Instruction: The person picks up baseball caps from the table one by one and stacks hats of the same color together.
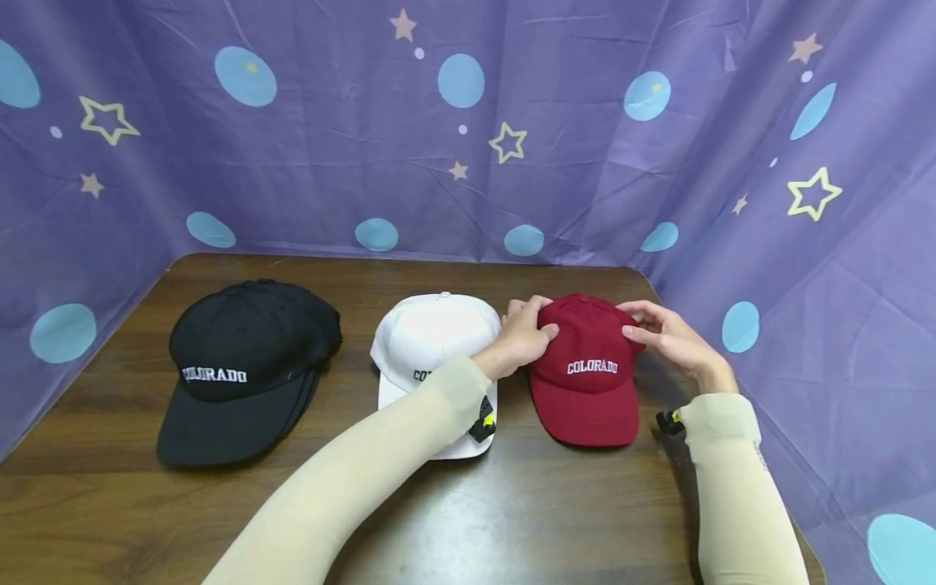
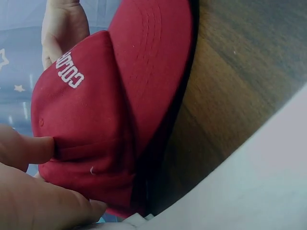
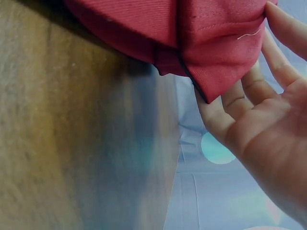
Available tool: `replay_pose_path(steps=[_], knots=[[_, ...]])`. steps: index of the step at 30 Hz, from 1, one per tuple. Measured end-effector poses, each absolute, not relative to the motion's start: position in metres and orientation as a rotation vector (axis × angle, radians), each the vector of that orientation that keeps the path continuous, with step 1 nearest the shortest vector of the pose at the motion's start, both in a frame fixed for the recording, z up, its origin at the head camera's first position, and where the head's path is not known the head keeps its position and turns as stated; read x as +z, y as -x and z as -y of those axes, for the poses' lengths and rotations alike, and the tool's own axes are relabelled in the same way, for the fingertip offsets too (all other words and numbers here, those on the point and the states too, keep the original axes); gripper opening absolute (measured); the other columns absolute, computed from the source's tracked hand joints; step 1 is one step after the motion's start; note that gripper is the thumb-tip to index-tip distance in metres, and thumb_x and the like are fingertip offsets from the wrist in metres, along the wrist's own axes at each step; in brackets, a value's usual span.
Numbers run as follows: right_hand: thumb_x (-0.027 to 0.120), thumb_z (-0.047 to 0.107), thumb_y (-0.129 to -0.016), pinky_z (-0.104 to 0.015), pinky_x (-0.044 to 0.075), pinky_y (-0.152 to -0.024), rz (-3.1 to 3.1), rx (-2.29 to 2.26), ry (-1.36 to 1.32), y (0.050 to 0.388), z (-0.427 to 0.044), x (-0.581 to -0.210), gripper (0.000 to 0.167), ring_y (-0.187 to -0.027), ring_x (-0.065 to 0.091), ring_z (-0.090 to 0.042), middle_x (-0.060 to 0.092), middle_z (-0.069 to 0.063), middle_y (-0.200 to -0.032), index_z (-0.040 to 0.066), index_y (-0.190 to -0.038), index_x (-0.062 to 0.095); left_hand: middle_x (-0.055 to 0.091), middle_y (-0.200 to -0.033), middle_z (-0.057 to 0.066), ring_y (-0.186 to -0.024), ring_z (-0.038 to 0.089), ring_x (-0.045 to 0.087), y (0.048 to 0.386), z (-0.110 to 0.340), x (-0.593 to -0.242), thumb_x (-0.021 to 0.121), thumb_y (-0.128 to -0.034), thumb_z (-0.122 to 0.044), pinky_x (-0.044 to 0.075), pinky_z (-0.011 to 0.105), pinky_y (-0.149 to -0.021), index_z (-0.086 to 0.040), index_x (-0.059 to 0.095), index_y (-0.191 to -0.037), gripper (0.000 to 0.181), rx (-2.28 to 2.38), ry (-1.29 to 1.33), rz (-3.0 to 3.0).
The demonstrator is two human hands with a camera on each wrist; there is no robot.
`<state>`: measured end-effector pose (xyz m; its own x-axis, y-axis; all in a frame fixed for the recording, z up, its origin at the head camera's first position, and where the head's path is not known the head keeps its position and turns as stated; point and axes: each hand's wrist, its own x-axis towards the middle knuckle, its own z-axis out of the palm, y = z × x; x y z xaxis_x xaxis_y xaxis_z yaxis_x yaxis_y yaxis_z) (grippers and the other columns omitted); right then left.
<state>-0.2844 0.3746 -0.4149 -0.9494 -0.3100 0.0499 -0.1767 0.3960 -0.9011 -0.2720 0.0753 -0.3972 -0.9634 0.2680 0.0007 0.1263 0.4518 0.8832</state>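
A red baseball cap [image 1: 585,349] with white COLORADO lettering sits on the table, brim toward me. On its left side my left hand [image 1: 522,333] grips the crown, thumb on the front. My right hand [image 1: 676,337] holds the opposite side, thumb in front and fingers behind the fabric. In the left wrist view the thumb [image 2: 33,148] pushes a crease into the red crown [image 2: 86,124]. The right wrist view has the fingers [image 3: 240,100] behind the cap's lower edge [image 3: 216,57]. My left forearm covers part of a white cap [image 1: 439,325].
A black cap [image 1: 252,349] with white lettering lies at the left of the brown wooden table [image 1: 512,520], another brim edge showing beneath its own. A purple curtain [image 1: 329,162] with stars and blue ovals hangs behind and along the sides.
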Motion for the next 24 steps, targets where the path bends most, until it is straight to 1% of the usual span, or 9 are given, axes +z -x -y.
replay_pose_path(steps=[4, 9, 12, 15, 18, 21, 24], knots=[[0.068, 0.009, -0.105, -0.024, 0.056, -0.082, -2.528, -1.624, 0.47, 0.282, -0.377, -0.419, 0.044, -0.095, 0.068, -0.011, 0.068, 0.002, -0.111, -0.004, -0.144, 0.053, 0.045, -0.151, 0.018, -0.141, 0.038, 0.04, 0.273, -0.077, -0.399, 0.062, -0.1075, -0.018, 0.037, 0.049, -0.117, -0.016, 0.054, -0.151, 0.044, 1.508, -0.373, -2.569], [0.067, 0.009, -0.105, -0.025, 0.057, -0.081, -2.543, -1.639, 0.467, 0.278, -0.381, -0.421, 0.045, -0.094, 0.068, -0.011, 0.067, 0.0, -0.113, -0.006, -0.145, 0.052, 0.048, -0.152, 0.016, -0.141, 0.039, 0.042, 0.274, -0.079, -0.402, 0.063, -0.1067, -0.017, 0.038, 0.048, -0.117, -0.015, 0.054, -0.151, 0.045, 1.493, -0.386, -2.572], [0.067, 0.012, -0.105, -0.025, 0.057, -0.082, -2.572, -1.608, 0.449, 0.276, -0.384, -0.42, 0.045, -0.095, 0.068, -0.01, 0.067, 0.001, -0.114, -0.005, -0.145, 0.052, 0.05, -0.153, 0.014, -0.143, 0.037, 0.043, 0.274, -0.08, -0.403, 0.064, -0.1057, -0.014, 0.038, 0.045, -0.119, -0.014, 0.055, -0.15, 0.045, 1.497, -0.396, -2.568], [0.067, 0.013, -0.106, -0.025, 0.057, -0.083, -2.598, -1.577, 0.43, 0.273, -0.388, -0.418, 0.045, -0.095, 0.068, -0.01, 0.067, 0.002, -0.114, -0.004, -0.145, 0.053, 0.053, -0.152, 0.012, -0.145, 0.032, 0.046, 0.274, -0.081, -0.405, 0.064, -0.1044, -0.009, 0.037, 0.04, -0.12, -0.011, 0.053, -0.151, 0.048, 1.513, -0.442, -2.554], [0.067, 0.014, -0.106, -0.024, 0.057, -0.084, -2.612, -1.559, 0.407, 0.27, -0.394, -0.417, 0.046, -0.096, 0.068, -0.01, 0.067, 0.002, -0.114, -0.003, -0.146, 0.052, 0.056, -0.152, 0.011, -0.143, 0.028, 0.05, 0.274, -0.083, -0.406, 0.064, -0.1029, -0.004, 0.038, 0.036, -0.119, -0.009, 0.05, -0.152, 0.051, 1.521, -0.493, -2.539], [0.066, 0.014, -0.106, -0.024, 0.056, -0.084, -2.616, -1.547, 0.394, 0.268, -0.398, -0.416, 0.047, -0.096, 0.068, -0.009, 0.067, 0.004, -0.114, -0.004, -0.147, 0.05, 0.056, -0.152, 0.012, -0.142, 0.028, 0.052, 0.273, -0.084, -0.406, 0.064, -0.1017, -0.001, 0.04, 0.035, -0.119, -0.008, 0.049, -0.151, 0.052, 1.525, -0.534, -2.528], [0.067, 0.015, -0.106, -0.024, 0.057, -0.084, -2.64, -1.521, 0.387, 0.268, -0.401, -0.415, 0.047, -0.097, 0.068, -0.007, 0.067, 0.007, -0.114, -0.003, -0.146, 0.051, 0.056, -0.153, 0.013, -0.144, 0.027, 0.05, 0.272, -0.084, -0.405, 0.063, -0.1013, 0.001, 0.038, 0.036, -0.12, -0.007, 0.05, -0.148, 0.049, 1.526, -0.565, -2.522]])
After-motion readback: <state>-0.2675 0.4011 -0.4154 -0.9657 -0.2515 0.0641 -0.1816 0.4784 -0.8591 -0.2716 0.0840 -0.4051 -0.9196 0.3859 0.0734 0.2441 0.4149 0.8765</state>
